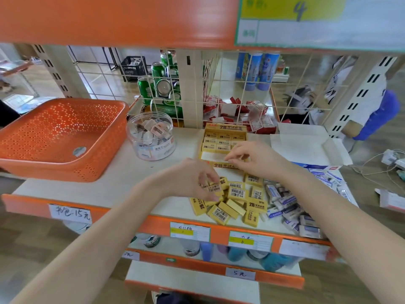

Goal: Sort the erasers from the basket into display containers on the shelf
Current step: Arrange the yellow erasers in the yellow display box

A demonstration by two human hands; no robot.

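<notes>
Two bare forearms (98, 233) reach in over the orange front lip (221, 234) of the shelf (122, 172). The left hand (190, 178) pinches a yellow eraser (214, 189) between thumb and fingertips, just above a loose pile of yellow erasers (237, 201) that lies close to that lip. A heap of white-and-blue erasers (287, 205) touches the pile on its right and runs to the shelf's right end.

The right hand (254, 159) hovers with curled fingers over the front edge of the yellow display box (221, 137), where a bare gap shows in front of the packed rows (whether it holds anything cannot be told). An open white carton (300, 145) sits just beside the box on the right.

To the left stand a clear round tub (153, 148) and an orange perforated basket (65, 167), whose corner overhangs the shelf's left end. Bare shelf lies between the tub and the left hand.
</notes>
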